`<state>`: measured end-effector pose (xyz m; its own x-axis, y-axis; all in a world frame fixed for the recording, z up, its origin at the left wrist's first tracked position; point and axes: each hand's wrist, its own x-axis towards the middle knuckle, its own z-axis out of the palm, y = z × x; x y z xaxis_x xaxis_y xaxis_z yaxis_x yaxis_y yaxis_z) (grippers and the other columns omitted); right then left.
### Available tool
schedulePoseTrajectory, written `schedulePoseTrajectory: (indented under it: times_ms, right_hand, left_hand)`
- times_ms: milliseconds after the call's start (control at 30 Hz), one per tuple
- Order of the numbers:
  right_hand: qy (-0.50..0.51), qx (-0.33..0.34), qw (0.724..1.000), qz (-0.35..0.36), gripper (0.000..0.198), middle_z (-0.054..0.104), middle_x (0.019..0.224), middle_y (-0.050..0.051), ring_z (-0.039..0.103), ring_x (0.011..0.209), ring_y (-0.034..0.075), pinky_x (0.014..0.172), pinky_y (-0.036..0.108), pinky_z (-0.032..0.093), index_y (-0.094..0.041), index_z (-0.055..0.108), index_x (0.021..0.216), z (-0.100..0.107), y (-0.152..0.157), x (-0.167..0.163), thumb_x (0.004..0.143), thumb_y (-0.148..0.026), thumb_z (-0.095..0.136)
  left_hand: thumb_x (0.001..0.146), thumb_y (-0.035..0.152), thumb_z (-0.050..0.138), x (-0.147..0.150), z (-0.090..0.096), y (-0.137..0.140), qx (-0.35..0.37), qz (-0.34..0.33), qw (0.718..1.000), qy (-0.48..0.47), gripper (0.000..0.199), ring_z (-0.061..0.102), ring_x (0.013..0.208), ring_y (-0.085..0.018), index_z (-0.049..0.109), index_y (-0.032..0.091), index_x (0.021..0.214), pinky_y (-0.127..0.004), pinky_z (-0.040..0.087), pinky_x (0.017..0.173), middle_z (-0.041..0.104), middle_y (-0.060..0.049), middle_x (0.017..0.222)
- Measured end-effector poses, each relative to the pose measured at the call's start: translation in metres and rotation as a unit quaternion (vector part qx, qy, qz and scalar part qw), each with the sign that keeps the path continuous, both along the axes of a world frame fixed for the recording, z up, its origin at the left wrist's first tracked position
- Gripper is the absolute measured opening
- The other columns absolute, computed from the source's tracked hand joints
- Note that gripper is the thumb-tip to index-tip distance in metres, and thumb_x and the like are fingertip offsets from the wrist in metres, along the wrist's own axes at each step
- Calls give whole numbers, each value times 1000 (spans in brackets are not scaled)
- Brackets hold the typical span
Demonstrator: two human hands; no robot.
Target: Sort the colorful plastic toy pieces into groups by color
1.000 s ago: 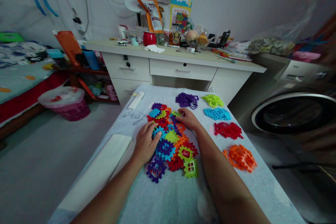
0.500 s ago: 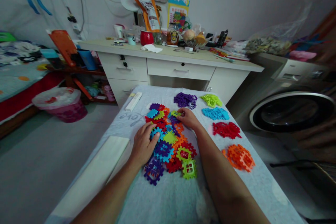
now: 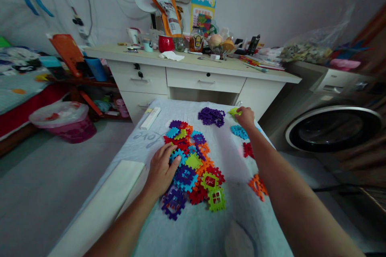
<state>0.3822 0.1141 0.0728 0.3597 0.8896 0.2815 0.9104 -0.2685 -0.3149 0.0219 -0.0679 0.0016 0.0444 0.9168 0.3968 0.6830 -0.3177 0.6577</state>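
A mixed heap of notched plastic building tiles (image 3: 193,162) in purple, blue, red, orange and green lies mid-table. My left hand (image 3: 163,166) rests on the heap's left edge, thumb spread from the fingers, gripping nothing visible. At the far right, my right hand (image 3: 246,117) has its fingertips pinched at the green tiles (image 3: 234,111); where a held tile ends and the pile begins is hard to see. Below it lie blue tiles (image 3: 239,131), red tiles (image 3: 248,149) and orange tiles (image 3: 258,187), partly hidden by my right forearm. Purple tiles (image 3: 211,116) form a pile to its left.
A long white block (image 3: 120,188) lies along the table's left side, and a small white box (image 3: 150,118) at its far left. Beyond stands a white desk (image 3: 208,78) crowded with jars and papers. A washing machine (image 3: 325,116) is at right, a pink bin (image 3: 64,122) at left.
My right hand has moved from the heap, with a green tile, over to the green pile at far right. My left hand stays on the heap. The view has shifted slightly.
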Motion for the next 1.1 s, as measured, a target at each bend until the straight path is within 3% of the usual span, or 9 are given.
schedulePoseTrajectory:
  times_ms: [167, 433, 800, 1100]
  right_hand:
    - [-13, -12, 998, -52, 28, 58, 120, 13, 54, 112, 29, 92, 42, 45, -21, 69, 111, -4, 20, 29, 85, -25, 62]
    - [-24, -26, 997, -61, 29, 57, 119, 16, 53, 111, 30, 91, 44, 45, -21, 71, 112, -14, 40, 40, 87, -22, 56]
    - [-35, -75, 997, -14, 39, 53, 128, 18, 55, 113, 34, 94, 45, 46, -22, 66, 127, -23, 39, 43, 93, -25, 45]
    - [-55, -113, 992, 16, 45, 51, 137, 16, 49, 121, 36, 96, 54, 44, -26, 57, 136, -24, 38, 43, 92, -27, 47]
  left_hand:
    - [94, 45, 46, 0, -1, 0, -7, 0, 1000, 0, 40, 51, 129, -27, 60, 20, 122, -50, 38, 112, 57, -11, 135]
    - [94, 46, 46, -1, -1, 0, -17, 2, 1000, -1, 40, 50, 130, -26, 60, 22, 123, -49, 38, 112, 56, -10, 136]
    - [93, 46, 46, -1, 0, -1, -18, 6, 1000, 5, 41, 50, 129, -27, 60, 23, 123, -51, 39, 111, 56, -10, 136]
    - [93, 46, 46, -1, 2, -1, -18, 4, 1000, 4, 40, 52, 127, -27, 62, 24, 122, -50, 40, 110, 58, -10, 134]
